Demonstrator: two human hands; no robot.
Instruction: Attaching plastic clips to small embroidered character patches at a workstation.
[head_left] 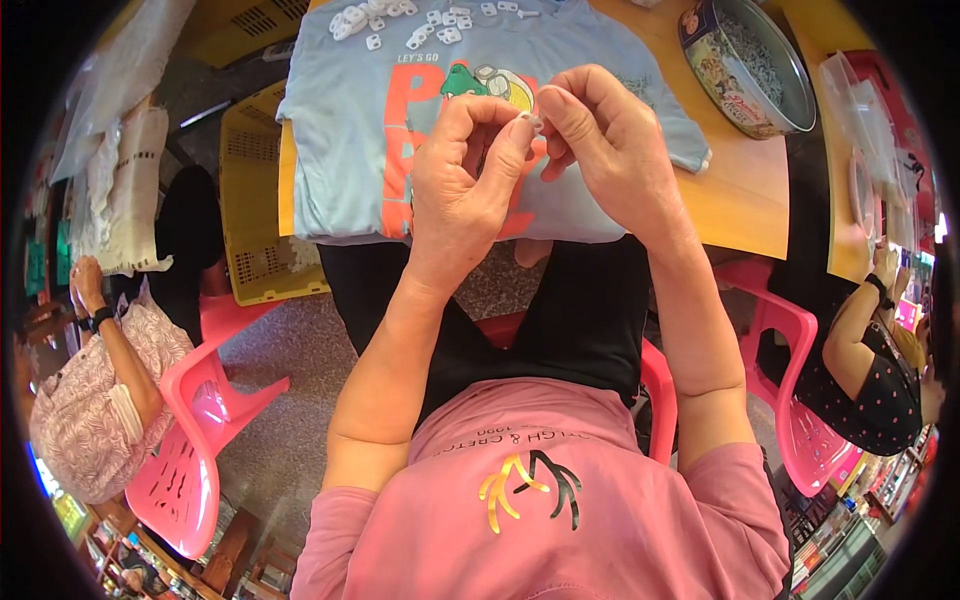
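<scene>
My left hand [465, 185] pinches a small white plastic piece [532, 121] between thumb and forefinger. Close against it is my right hand [615, 150], its thumb and forefinger pressed together at the piece; whatever they grip is too small to make out. Both hands are raised over a light blue T-shirt [335, 150] with a printed front, spread across the table. Past the hands, several similar white plastic pieces [450, 35] lie scattered on the shirt's far part.
A round tin [725, 85] of small metallic bits stands on the wooden table [745, 195] at right. Yellow crates [250, 190] stand at left. Pink chairs [190, 470] are on both sides. Other people work at the left and right edges, one with a cloth [135, 190].
</scene>
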